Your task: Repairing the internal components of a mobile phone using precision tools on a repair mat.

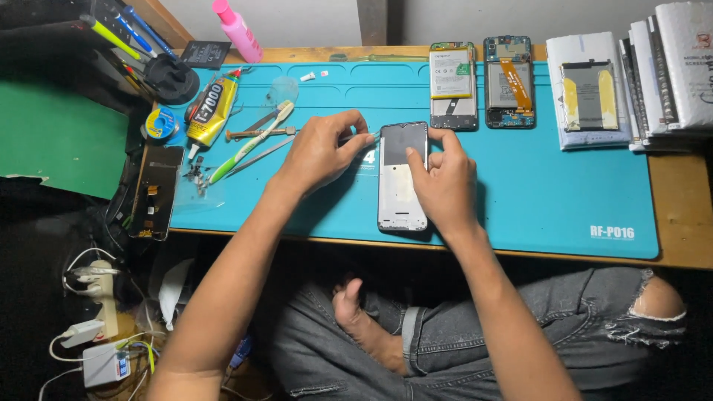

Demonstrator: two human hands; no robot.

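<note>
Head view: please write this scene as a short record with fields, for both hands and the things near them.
Surface: blue work mat on a wooden table
Left hand: holds a thin tool at the upper left edge of the phone frame
Right hand: rests on the phone frame, steadying it
Left of hands: toothbrush, glue tube
Behind: two opened phones
Far right: stacked packages

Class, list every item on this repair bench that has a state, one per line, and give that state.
Phone frame: flat, panel partly seated.
Left hand: pinching a thin tool at the frame's edge.
Right hand: fingertips pressing the frame.
Two opened phones: backs off, batteries exposed.
Glue tube: lying down.
Toothbrush: lying flat.
</note>
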